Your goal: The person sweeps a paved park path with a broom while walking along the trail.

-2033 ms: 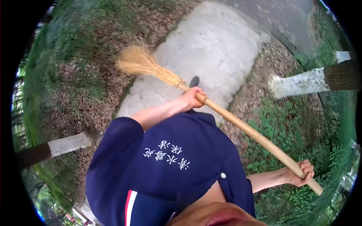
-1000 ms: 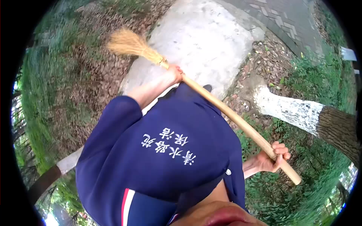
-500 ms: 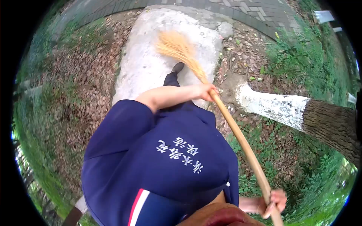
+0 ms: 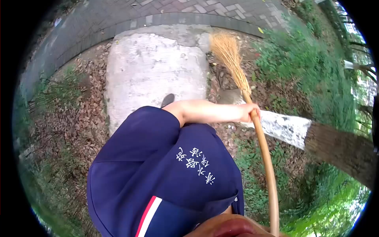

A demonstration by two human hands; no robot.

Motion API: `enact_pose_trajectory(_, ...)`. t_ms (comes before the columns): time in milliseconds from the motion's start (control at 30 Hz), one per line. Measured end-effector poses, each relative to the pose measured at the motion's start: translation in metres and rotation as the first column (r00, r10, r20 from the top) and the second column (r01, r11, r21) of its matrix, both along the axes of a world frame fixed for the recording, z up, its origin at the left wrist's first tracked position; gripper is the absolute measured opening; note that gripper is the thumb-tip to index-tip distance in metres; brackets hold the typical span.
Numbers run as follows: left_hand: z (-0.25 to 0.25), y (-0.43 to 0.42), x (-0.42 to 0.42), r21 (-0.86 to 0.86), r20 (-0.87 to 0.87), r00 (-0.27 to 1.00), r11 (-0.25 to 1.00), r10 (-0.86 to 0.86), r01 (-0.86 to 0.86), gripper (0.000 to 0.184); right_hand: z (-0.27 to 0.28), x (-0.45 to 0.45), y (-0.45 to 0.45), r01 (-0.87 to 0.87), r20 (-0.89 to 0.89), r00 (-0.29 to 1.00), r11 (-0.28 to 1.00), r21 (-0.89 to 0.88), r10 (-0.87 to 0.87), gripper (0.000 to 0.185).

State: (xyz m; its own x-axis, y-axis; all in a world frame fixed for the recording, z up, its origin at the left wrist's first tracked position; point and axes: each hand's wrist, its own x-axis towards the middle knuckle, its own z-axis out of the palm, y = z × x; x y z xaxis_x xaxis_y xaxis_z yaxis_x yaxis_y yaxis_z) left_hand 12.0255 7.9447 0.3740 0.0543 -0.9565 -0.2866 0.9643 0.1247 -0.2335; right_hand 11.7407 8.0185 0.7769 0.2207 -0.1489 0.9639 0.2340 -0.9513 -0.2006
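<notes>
My left hand is wrapped around the wooden handle of a straw broom, a little above where the bristles begin. That arm reaches across my body to the right. The splayed straw bristles are over the leaf-strewn soil at the far right corner of a pale concrete slab. From my grip the handle runs down past my chin and leaves the view at the bottom edge. My right hand is out of sight. I cannot tell whether the bristles touch the ground.
A tree trunk with a white-painted base stands close on the right, behind the handle. Beyond the slab lies a brick-paved path. Dry leaves cover the soil on the left; green plants grow on the right.
The broom head has swung right, off the slab to its far right corner. My left hand has moved right with the handle. My right hand, earlier around the upper handle, has left the view.
</notes>
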Motion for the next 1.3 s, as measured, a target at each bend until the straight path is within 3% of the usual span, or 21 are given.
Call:
enact_pose_trajectory(33,-0.005,0.015,0.037,0.163,-0.172,0.982,0.985,0.081,-0.053,0.016,-0.015,0.043,-0.003,-0.106,0.04,0.994,0.99,0.089,0.103,0.02)
enact_pose_trajectory(67,-0.012,0.035,0.076,0.298,-0.176,0.971,0.949,0.161,-0.103,0.014,-0.04,0.076,-0.006,-0.151,0.036,0.988,0.97,0.188,0.147,0.015)
enact_pose_trajectory(100,-0.041,0.057,0.117,0.324,-0.268,0.931,0.933,0.249,-0.157,0.012,-0.066,0.109,-0.007,-0.193,0.033,0.981,0.94,0.282,0.191,0.013)
enact_pose_trajectory(133,-0.054,0.089,0.15,0.333,-0.095,0.932,0.893,0.35,-0.302,0.011,-0.083,0.151,-0.003,-0.249,0.004,0.965,0.917,0.311,0.261,0.008)
enact_pose_trajectory(167,-0.104,0.113,0.185,0.351,-0.072,0.919,0.872,0.389,-0.341,0.01,-0.098,0.194,0.002,-0.299,-0.023,0.945,0.892,0.339,0.326,0.004)
enact_pose_trajectory(300,-0.164,0.277,0.246,0.563,0.187,0.819,0.624,0.543,-0.542,0.005,-0.159,0.309,0.002,-0.506,0.037,0.808,0.661,0.554,0.588,0.004)
enact_pose_trajectory(367,-0.186,0.336,0.261,0.678,0.199,0.828,0.537,0.524,-0.502,0.008,-0.198,0.348,-0.008,-0.409,0.09,0.846,0.531,0.743,0.525,0.003)
enact_pose_trajectory(433,-0.181,0.364,0.267,0.755,0.152,0.791,0.446,0.592,-0.48,0.011,-0.231,0.371,-0.02,-0.217,0.093,0.912,0.276,0.936,0.4,0.007)
enact_pose_trajectory(467,-0.172,0.374,0.268,0.822,0.115,0.744,0.358,0.658,-0.443,0.013,-0.242,0.374,-0.032,-0.262,0.178,0.887,0.148,0.954,0.426,0.009)
enact_pose_trajectory(533,-0.153,0.382,0.28,0.924,0.071,0.612,0.179,0.788,-0.338,0.018,-0.259,0.383,-0.056,-0.299,0.238,0.868,0.077,0.951,0.436,0.011)
enact_pose_trajectory(567,-0.147,0.384,0.283,0.926,0.075,0.598,0.167,0.798,-0.339,0.018,-0.262,0.39,-0.063,-0.325,0.275,0.841,0.029,0.945,0.465,0.013)
enact_pose_trajectory(700,-0.119,0.353,0.323,0.785,0.006,0.626,0.384,0.78,-0.486,0.019,-0.243,0.426,-0.085,-0.335,0.244,0.91,0.247,0.909,0.337,0.005)
enact_pose_trajectory(767,-0.089,0.312,0.347,0.723,-0.064,0.651,0.485,0.757,-0.492,0.017,-0.208,0.433,-0.097,-0.329,0.171,0.917,0.439,0.836,0.361,0.007)
enact_pose_trajectory(933,-0.029,0.192,0.406,0.557,-0.178,0.803,0.731,0.569,-0.394,0.013,-0.132,0.428,-0.142,-0.459,0.19,0.887,0.753,0.471,0.421,0.013)
enact_pose_trajectory(967,-0.039,0.17,0.42,0.472,-0.264,0.814,0.805,0.518,-0.359,0.012,-0.126,0.434,-0.149,-0.514,0.175,0.856,0.769,0.381,0.486,0.015)
enact_pose_trajectory(1033,-0.066,0.12,0.455,0.416,-0.193,0.895,0.86,0.403,-0.297,0.01,-0.135,0.475,-0.155,-0.491,0.21,0.857,0.869,0.053,0.471,0.021)
enact_pose_trajectory(1067,-0.086,0.096,0.47,0.412,-0.191,0.9,0.864,0.392,-0.289,0.01,-0.144,0.496,-0.164,-0.46,0.309,0.843,0.888,-0.009,0.44,0.02)
enact_pose_trajectory(1167,-0.121,0.04,0.529,0.384,-0.074,0.966,0.901,0.248,-0.202,0.007,-0.168,0.551,-0.213,-0.374,0.137,0.919,0.927,0.001,0.37,0.025)
enact_pose_trajectory(1200,-0.134,0.029,0.55,0.452,-0.147,0.958,0.878,0.247,-0.158,0.007,-0.19,0.573,-0.254,-0.088,0.216,0.967,0.975,-0.205,0.132,0.015)
enact_pose_trajectory(1233,-0.163,0.013,0.567,0.503,-0.227,0.945,0.859,0.238,-0.096,0.007,-0.204,0.595,-0.274,-0.222,0.155,0.964,0.974,0.038,0.214,0.011)
enact_pose_trajectory(1300,-0.233,0.008,0.601,0.619,-0.168,0.978,0.785,0.126,0.005,0.01,-0.229,0.647,-0.306,-0.428,0.214,0.903,0.727,0.537,0.374,0.01)
